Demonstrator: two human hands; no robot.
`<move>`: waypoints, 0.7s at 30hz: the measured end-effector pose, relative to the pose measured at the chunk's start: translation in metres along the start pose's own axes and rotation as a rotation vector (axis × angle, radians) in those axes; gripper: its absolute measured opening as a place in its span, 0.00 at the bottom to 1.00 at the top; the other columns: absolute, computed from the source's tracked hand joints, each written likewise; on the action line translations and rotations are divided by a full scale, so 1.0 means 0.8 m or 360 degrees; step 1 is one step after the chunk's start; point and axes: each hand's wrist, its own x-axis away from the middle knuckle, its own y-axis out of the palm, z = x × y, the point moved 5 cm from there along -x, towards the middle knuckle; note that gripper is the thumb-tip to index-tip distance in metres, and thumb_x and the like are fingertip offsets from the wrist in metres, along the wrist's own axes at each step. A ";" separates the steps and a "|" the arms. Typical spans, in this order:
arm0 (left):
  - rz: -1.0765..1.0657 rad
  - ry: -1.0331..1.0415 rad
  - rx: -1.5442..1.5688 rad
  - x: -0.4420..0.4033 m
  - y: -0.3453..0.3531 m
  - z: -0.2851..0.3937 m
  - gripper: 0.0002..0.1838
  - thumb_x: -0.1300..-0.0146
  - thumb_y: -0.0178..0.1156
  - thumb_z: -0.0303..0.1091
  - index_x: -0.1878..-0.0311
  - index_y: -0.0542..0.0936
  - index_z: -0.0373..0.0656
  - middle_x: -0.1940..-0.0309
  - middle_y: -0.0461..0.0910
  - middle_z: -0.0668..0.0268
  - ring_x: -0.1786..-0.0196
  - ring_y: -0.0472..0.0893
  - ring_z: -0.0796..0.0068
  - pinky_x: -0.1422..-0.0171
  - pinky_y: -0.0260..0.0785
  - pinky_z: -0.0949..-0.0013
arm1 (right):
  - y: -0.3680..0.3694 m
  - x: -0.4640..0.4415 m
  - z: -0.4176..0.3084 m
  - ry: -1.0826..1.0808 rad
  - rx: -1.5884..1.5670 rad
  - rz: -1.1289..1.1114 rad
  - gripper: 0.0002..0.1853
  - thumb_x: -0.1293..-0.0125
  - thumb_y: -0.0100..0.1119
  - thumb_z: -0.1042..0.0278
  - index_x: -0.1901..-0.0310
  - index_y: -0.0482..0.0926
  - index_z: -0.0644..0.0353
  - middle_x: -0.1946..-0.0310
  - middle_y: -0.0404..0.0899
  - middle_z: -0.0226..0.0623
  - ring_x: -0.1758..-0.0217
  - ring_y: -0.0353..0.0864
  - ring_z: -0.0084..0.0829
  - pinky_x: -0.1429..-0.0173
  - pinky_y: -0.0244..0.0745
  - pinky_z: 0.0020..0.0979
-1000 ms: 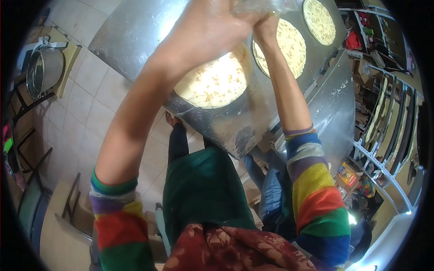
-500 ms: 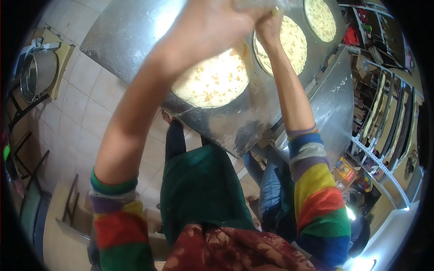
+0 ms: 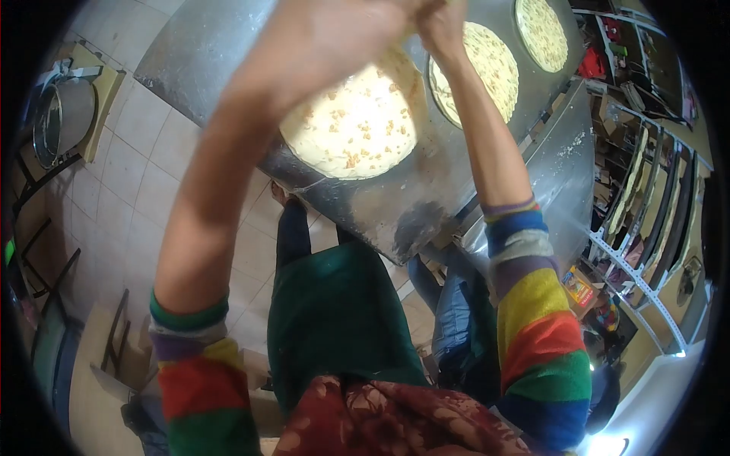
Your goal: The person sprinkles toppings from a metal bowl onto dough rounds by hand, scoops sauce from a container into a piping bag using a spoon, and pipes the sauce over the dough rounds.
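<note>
My left hand [image 3: 346,34] and my right hand [image 3: 442,32] meet at the top edge of the head view, above a round flat dough [image 3: 353,133] strewn with brown crumbly bits. Motion blur and the frame edge hide the left fingers. The right fingers look curled in, but what they hold is cut off. A second round dough [image 3: 487,72] with a crumb topping lies just beyond my right wrist, and a third one [image 3: 542,34] is farther right. All three rest on a metal worktop [image 3: 414,175] dusted with flour.
Another person's jeans-clad leg [image 3: 455,311] stands by the worktop's near corner. At right are a second metal surface [image 3: 559,171] and a shelving rack [image 3: 646,266] holding long trays. A metal pot [image 3: 72,121] sits at far left above the tiled floor [image 3: 144,167].
Both hands have shifted slightly up and to the left. The pale, see-through thing glimpsed at the hands earlier is now out of the frame. The dough rounds stay where they were on the worktop.
</note>
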 end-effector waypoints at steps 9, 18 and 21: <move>-0.0212 0.0069 0.0231 0.013 0.018 -0.013 0.11 0.38 0.51 0.18 0.55 0.79 0.37 0.57 0.80 0.61 0.51 0.79 0.69 0.42 0.72 0.66 | -0.041 0.047 -0.031 0.0493 -0.0418 -0.0021 0.14 0.36 0.52 0.72 0.50 0.78 0.66 0.56 0.83 0.39 0.54 0.81 0.30 0.47 0.75 0.30; 0.0498 -0.0223 -0.0660 0.024 -0.044 0.032 0.07 0.39 0.58 0.23 0.58 0.81 0.42 0.54 0.80 0.62 0.49 0.79 0.67 0.48 0.75 0.70 | 0.055 -0.035 -0.019 0.0356 -0.0544 -0.0039 0.07 0.52 0.65 0.72 0.81 0.75 0.58 0.83 0.74 0.39 0.79 0.75 0.36 0.73 0.67 0.39; 0.0117 0.0174 -0.0210 0.022 -0.033 -0.003 0.07 0.37 0.59 0.26 0.56 0.79 0.39 0.55 0.80 0.61 0.47 0.77 0.68 0.44 0.73 0.68 | 0.031 0.009 -0.017 -0.0373 0.0956 -0.0428 0.03 0.53 0.59 0.79 0.75 0.78 0.60 0.76 0.80 0.39 0.74 0.79 0.37 0.68 0.72 0.38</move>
